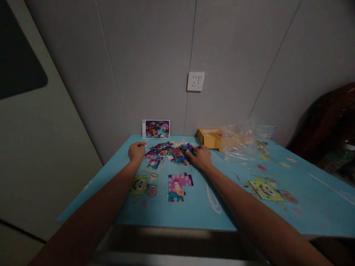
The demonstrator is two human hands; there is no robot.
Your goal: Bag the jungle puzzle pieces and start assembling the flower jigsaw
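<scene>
A heap of loose colourful puzzle pieces [169, 152] lies on the blue cartoon-print table cover [305, 199]. My left hand [136, 150] rests at the heap's left edge with fingers curled in. Across the heap, my right hand [200, 156] lies on its right edge, fingers bent down onto the pieces; what they pinch is hidden. A small joined section of puzzle [179, 186], purple and teal, sits nearer me between my forearms. The reference picture card [155, 129] leans against the wall behind the heap.
A yellow cardboard box [210, 137] stands at the back, right of the heap, with a crumpled clear plastic bag [244, 142] beside it. A wall socket [195, 81] is above. A dark brown object [327, 122] sits at far right. The table's front edge runs near me.
</scene>
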